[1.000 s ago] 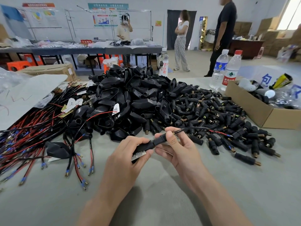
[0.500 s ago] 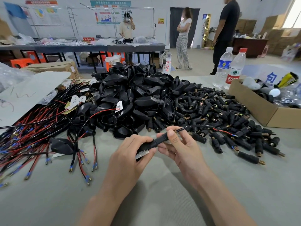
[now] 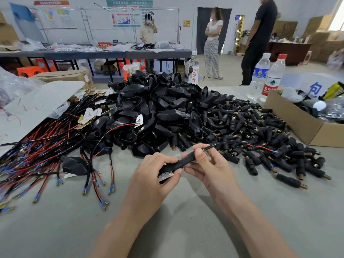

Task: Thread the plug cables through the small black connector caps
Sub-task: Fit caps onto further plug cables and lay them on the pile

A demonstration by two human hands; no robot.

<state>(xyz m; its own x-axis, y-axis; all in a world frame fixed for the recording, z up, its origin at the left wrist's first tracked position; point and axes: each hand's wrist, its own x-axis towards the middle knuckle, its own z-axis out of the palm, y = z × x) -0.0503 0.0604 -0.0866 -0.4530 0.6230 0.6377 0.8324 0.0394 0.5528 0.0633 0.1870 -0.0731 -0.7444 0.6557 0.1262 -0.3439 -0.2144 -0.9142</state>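
Left of the right hand (image 3: 209, 165), the left hand (image 3: 154, 179) grips the plug (image 3: 167, 168) as an anchor while the right hand pinches the cap (image 3: 187, 161) so the cable (image 3: 229, 142) feeds through straight.

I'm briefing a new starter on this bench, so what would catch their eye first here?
The big heap of black plug housings mid-table, with small connector caps spilling to its right and red-and-black cables fanned out on the left. In front, the left hand grips the labelled end of a plug cable while the right hand pinches the connector cap on it.
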